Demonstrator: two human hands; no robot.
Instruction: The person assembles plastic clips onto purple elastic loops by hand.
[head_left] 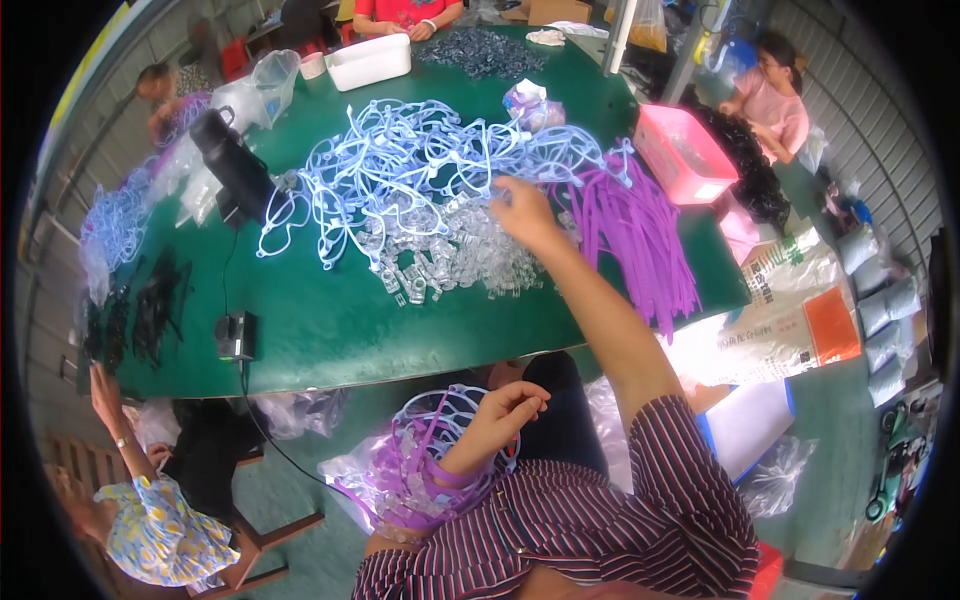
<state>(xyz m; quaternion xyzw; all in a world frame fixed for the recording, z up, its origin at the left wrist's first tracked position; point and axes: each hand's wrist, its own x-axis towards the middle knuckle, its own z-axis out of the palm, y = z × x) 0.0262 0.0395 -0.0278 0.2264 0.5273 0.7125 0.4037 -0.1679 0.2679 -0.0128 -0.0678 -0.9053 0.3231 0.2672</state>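
Observation:
My right hand (520,210) reaches over the table, its fingers bent together at the edge between tangled light-blue looped plastic frames (400,150) and a heap of clear plastic clips (450,250). Anything in its fingertips is too small to make out. Held in front of my body, my left hand (505,415) has its fingers curled in, and I cannot make out what they hold. Around my left forearm hang purple straps (415,500) with clear clips and more light-blue frames in a bunch. Loose purple straps (635,240) lie in a pile right of my right hand.
A black bottle (230,155) and a small black corded box (237,336) are on the green table (330,350). A pink basket (685,155) stands right, a white tub (370,62) at the back. Other people sit around, one person's hand (105,395) at the left edge.

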